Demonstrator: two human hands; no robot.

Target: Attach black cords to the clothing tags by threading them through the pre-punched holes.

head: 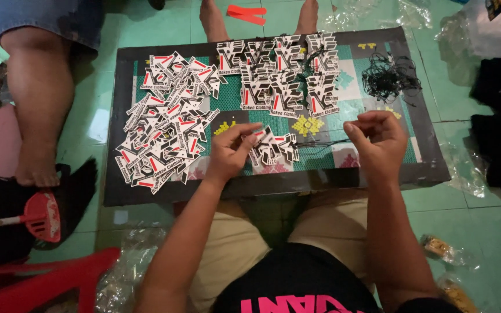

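Left hand [227,152] pinches a black, white and red angular card tag [273,146] with closed fingers, steadying it on the patterned tabletop [343,93]. Right hand [378,139], fingers curled shut, pulls a thin black string [320,142] taut. A loose tag heap [166,122] lies left of the fingers.

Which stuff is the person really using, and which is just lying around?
In use: left hand pinching a tag; right hand pinching black string; loose tag pile; string bundle.
Lying about: red fly swatter, red chair, plastic wrap.
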